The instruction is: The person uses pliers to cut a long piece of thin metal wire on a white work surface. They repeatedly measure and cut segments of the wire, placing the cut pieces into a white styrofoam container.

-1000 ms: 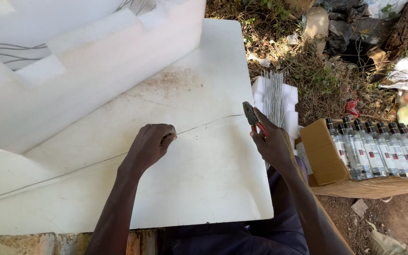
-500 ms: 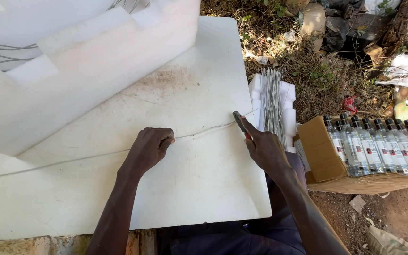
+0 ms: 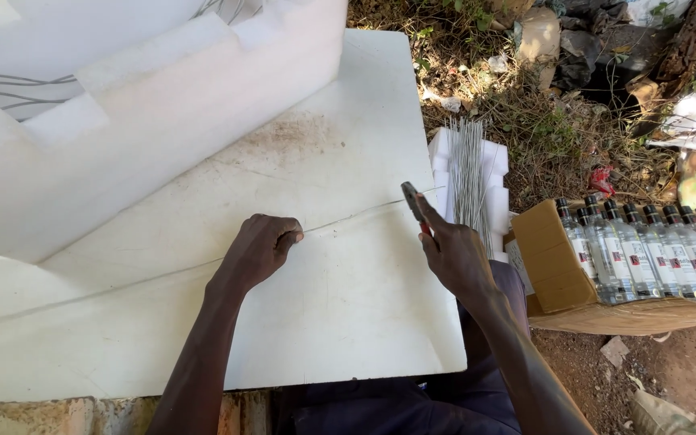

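A thin wire lies stretched across a white board. My left hand pinches and presses the wire down on the board near its middle. My right hand grips pliers with red handles, their jaws at the wire close to the board's right edge. A bundle of cut straight wires rests on white foam blocks just beyond the pliers.
Large white foam pieces lie along the board's far left. At right, a cardboard box holds several clear bottles. Dry grass, rubbish and dirt cover the ground behind.
My right hand has slid the pliers leftward along the wire, from the board's right edge onto the board. The left hand stays pressed on the wire.
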